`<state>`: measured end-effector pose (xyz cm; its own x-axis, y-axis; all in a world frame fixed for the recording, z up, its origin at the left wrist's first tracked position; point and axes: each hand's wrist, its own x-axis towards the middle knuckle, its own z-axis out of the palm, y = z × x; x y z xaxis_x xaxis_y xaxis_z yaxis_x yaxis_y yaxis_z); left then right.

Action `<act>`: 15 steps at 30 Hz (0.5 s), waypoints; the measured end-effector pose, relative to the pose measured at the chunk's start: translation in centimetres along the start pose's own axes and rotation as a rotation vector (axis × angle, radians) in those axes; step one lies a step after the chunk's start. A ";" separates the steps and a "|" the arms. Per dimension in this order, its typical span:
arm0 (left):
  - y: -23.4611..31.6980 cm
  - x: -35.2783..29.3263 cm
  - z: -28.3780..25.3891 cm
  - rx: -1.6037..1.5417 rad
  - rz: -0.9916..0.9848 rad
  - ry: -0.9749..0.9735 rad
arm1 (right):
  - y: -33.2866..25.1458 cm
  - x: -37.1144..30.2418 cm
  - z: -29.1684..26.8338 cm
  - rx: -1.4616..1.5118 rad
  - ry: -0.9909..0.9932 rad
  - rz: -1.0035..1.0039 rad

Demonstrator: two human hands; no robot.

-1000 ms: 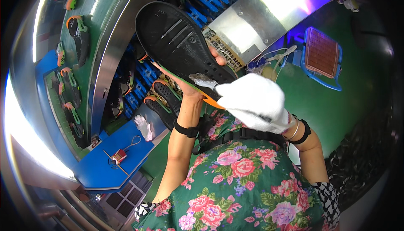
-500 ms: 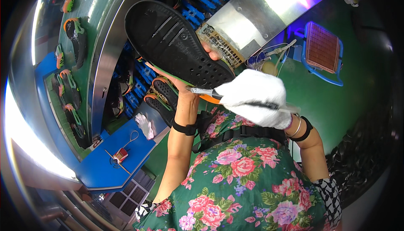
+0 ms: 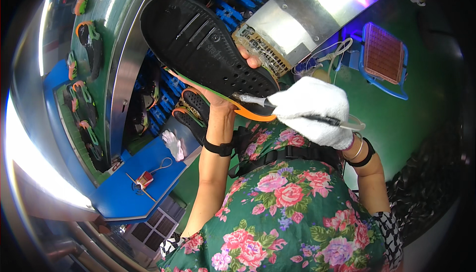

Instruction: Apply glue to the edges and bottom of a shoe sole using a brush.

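My bare left hand (image 3: 216, 97) is closed around a large black shoe sole (image 3: 193, 39), its fingertips showing past the far edge. The sole has rows of holes toward its near end and a rim of orange and green. My right hand (image 3: 315, 111), in a white knit glove, grips a brush (image 3: 254, 100) with a dark handle and a pale, wrapped-looking front part. A clear tube trails from the handle's rear. The brush tip lies against the sole's near end, by the orange rim.
More black soles with orange rims (image 3: 90, 49) lie on the green conveyor at left; others (image 3: 190, 124) sit behind my left forearm. A blue table (image 3: 119, 195) bears a small red object (image 3: 145, 179). A white glove (image 3: 173, 145) lies nearby. At right stands a blue-framed stool (image 3: 382, 54).
The brush and my right hand have shifted slightly right, with the tip now up on the sole's edge area. The sole has moved a little up and left.
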<state>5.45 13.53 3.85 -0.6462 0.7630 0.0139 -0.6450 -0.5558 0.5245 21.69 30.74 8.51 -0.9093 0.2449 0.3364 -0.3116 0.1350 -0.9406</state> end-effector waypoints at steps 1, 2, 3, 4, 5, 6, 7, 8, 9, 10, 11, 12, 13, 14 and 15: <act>0.0 0.2 -0.1 0.038 0.003 -0.015 | -0.1 -0.1 0.1 -0.014 -0.021 -0.037; 0.1 0.3 -0.1 0.077 0.005 -0.031 | -0.2 -0.1 0.1 -0.029 -0.041 -0.074; 0.1 0.4 -0.2 0.076 0.001 -0.032 | -0.3 0.0 0.1 0.017 -0.044 -0.043; 0.1 0.4 -0.3 0.070 -0.002 -0.035 | -0.2 -0.2 0.1 0.016 -0.041 -0.042; 0.1 0.4 -0.3 0.065 -0.005 -0.038 | 0.2 -0.4 0.1 0.083 -0.016 0.015; 0.1 0.4 -0.2 0.066 -0.007 -0.038 | 0.4 -0.5 0.1 0.152 0.008 0.071; 0.0 0.3 -0.2 0.048 -0.017 -0.025 | 0.4 -0.5 -0.1 0.117 0.039 0.081; 0.0 0.3 -0.1 0.030 -0.027 -0.011 | 0.4 -0.5 -0.3 0.118 0.041 0.081; 0.1 0.4 -0.1 0.032 -0.028 -0.010 | 0.3 -0.6 -0.4 0.050 0.025 0.051; 0.2 0.5 -0.2 0.047 -0.021 -0.039 | 0.2 -0.6 -0.5 -0.018 0.009 0.021; 0.2 0.6 -0.3 0.062 -0.014 -0.067 | -0.2 -0.6 -0.6 0.019 -0.005 0.049; 0.2 0.7 -0.1 0.062 -0.017 -0.068 | -0.1 -0.7 -0.6 0.020 -0.002 0.049; 0.1 0.8 0.1 0.053 -0.015 -0.047 | 0.1 -0.7 -0.6 0.041 0.000 0.070; 0.0 0.9 0.4 0.043 -0.012 -0.027 | 0.3 -0.9 -0.6 0.062 0.001 0.091; 0.0 1.1 0.6 0.046 -0.013 -0.026 | 0.5 -1.1 -0.4 0.177 0.034 0.170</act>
<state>5.00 14.52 4.35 -0.6266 0.7789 0.0285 -0.6337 -0.5304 0.5632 22.65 30.91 7.70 -0.9440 0.2824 0.1707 -0.2008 -0.0809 -0.9763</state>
